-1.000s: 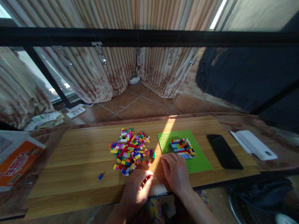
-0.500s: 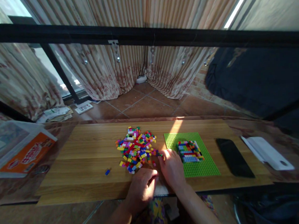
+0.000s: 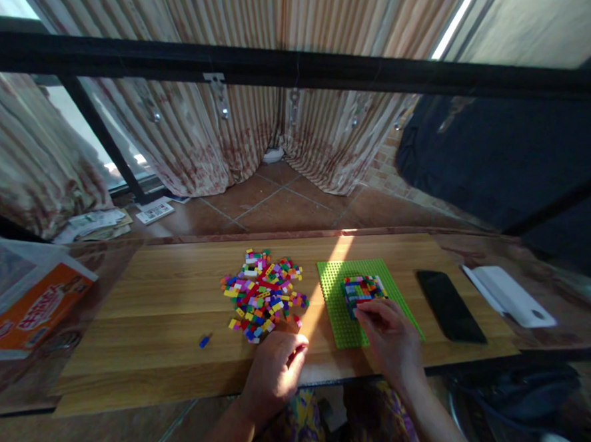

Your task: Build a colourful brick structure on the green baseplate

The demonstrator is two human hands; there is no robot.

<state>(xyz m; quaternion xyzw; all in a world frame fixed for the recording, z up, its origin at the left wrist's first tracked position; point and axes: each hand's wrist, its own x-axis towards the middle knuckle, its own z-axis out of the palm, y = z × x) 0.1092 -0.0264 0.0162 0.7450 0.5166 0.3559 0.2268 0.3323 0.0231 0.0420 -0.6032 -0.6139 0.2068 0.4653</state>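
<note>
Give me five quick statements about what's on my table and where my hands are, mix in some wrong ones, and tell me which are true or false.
1. The right hand is over the green baseplate. True.
2. The loose brick pile lies on the baseplate. False: it lies on the wooden tabletop, left of the baseplate.
3. The black phone-shaped object lies to the right of the baseplate. True.
4. All the loose bricks lie together in the pile. False: a blue piece lies apart, to its left.
5. The left hand is nearer the pile than the right hand is. True.
</note>
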